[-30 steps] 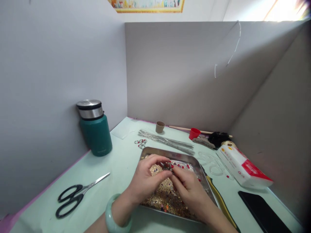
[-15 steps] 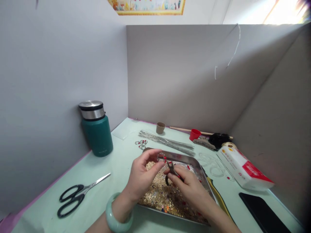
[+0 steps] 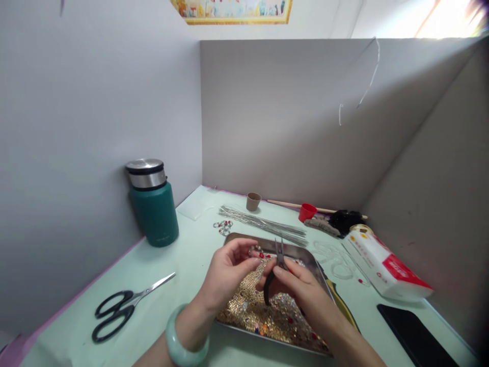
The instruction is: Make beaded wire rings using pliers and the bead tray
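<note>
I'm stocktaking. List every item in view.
Tray: one, silver, centre.
Beads: many, mostly gold, tray.
Pliers: one, dark, above tray.
Beaded piece: one, silver-red, above tray.
Wires: many, silver, behind tray.
Bead cluster: one, silver-red, behind tray.
Bottle: one, teal, left.
Scissors: one, black-silver, left.
Cups: two, brown, red, back.
Stick: one, beige, back.
Fluffy item: one, black, back.
Packet: one, white-red, right.
Slab: one, black, right.
Strands: several, clear, right.
Picture: one, multicoloured, top.
Bangle: one, green, wrist.
Left hand, right hand: two, bare, centre.

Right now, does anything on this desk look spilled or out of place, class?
Possibly: a single red bead lies outside the metal tray, near the white-and-red packet, whereas other red beads sit inside. Whether it's threaded is unclear.
</note>
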The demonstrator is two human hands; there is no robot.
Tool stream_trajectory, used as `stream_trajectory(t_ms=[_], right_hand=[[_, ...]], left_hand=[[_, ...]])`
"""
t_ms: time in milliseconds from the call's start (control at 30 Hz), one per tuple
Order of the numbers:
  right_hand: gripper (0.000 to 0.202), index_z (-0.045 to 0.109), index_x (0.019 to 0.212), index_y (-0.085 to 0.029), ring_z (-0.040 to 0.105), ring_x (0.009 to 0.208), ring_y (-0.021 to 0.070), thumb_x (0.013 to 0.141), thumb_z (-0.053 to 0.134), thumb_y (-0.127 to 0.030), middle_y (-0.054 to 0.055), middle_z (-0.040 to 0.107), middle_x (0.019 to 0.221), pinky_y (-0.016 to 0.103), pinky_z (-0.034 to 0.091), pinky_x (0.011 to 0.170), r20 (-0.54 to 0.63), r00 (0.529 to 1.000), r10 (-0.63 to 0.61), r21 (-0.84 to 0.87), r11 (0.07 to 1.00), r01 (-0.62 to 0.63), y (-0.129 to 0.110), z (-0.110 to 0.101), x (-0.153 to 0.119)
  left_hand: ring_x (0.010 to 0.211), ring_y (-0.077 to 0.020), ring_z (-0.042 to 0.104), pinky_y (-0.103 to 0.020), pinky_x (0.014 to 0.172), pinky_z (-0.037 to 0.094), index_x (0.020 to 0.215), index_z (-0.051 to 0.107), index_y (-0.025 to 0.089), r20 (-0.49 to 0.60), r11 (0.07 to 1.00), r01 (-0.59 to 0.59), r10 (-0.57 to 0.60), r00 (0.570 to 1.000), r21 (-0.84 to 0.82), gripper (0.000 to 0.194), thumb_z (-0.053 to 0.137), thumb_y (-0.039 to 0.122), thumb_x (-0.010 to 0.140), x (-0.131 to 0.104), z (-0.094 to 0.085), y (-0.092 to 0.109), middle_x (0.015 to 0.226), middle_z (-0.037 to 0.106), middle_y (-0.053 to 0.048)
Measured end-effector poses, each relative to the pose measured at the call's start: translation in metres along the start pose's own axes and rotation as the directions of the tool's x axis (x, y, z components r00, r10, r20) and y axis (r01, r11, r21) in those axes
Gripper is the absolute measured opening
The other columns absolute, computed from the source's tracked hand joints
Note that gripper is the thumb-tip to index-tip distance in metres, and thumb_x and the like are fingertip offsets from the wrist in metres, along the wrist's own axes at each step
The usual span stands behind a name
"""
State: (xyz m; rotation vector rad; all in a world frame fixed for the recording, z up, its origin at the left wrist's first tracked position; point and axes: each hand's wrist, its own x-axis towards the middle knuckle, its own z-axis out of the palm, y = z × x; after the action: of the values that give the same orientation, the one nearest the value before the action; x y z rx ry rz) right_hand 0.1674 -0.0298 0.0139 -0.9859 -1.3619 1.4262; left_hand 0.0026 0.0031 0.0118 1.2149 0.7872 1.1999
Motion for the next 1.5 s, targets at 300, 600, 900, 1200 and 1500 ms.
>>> stream_trajectory(t_ms=[300,600,900,1200,1500], right_hand=[[0.026,0.060,0.087,-0.017,0.060,0.066,0.0173,0.083,0.059,-0.042,0.002,0.064,0.071,0.030,0.049,0.063,-0.159,0.987,-0.036,-0.213,0.977,0.002,0.002,0.003,-0.001],[0.024,0.062,0.085,-0.016,0.059,0.062,0.0156,0.080,0.063,-0.039,0.001,0.064,0.067,0.027,0.048,0.060,-0.241,0.969,-0.047,-0.192,0.981,0.000,0.003,0.001,0.000],[0.023,0.062,0.088,-0.017,0.058,0.065,0.0144,0.079,0.065,-0.038,0.001,0.065,0.076,0.028,0.049,0.064,-0.237,0.970,-0.050,-0.098,0.995,0.028,0.008,0.004,0.001],[0.021,0.059,0.089,-0.017,0.059,0.068,0.0150,0.082,0.063,-0.036,0.002,0.064,0.077,0.027,0.049,0.062,-0.179,0.984,-0.007,0.053,0.998,0.017,0.009,0.006,0.001],[0.018,0.060,0.083,-0.018,0.057,0.066,0.0158,0.089,0.051,-0.033,0.001,0.062,0.075,0.027,0.046,0.063,-0.100,0.992,-0.075,-0.355,0.934,0.035,0.009,0.007,-0.002]], left_hand=[[0.071,-0.0138,0.058,-0.029,0.068,0.045,0.095,0.062,0.014,0.036,0.998,0.056,-0.056,0.998,-0.001,0.030,0.072,0.018,0.067,0.001,-0.001,-0.001,0.076,0.063,-0.002],[0.069,-0.0134,0.058,-0.027,0.064,0.045,0.094,0.066,0.013,0.165,0.996,0.085,-0.082,0.983,-0.011,0.027,0.071,0.021,0.069,-0.001,0.004,-0.001,0.084,0.069,-0.006],[0.056,-0.0104,0.052,-0.026,0.057,0.042,0.080,0.066,0.012,0.114,0.995,0.093,-0.096,0.989,0.037,0.022,0.071,0.030,0.070,0.000,0.003,-0.002,0.070,0.063,-0.003],[0.056,-0.0105,0.051,-0.025,0.057,0.042,0.079,0.067,0.012,0.160,0.994,0.106,-0.099,0.982,-0.031,0.020,0.071,0.030,0.072,-0.001,0.003,0.000,0.064,0.061,-0.001],[0.058,-0.0110,0.057,-0.024,0.057,0.044,0.080,0.057,0.013,0.158,0.968,0.192,-0.167,0.973,-0.164,0.022,0.062,0.034,0.081,0.000,-0.002,-0.005,0.066,0.062,-0.002]])
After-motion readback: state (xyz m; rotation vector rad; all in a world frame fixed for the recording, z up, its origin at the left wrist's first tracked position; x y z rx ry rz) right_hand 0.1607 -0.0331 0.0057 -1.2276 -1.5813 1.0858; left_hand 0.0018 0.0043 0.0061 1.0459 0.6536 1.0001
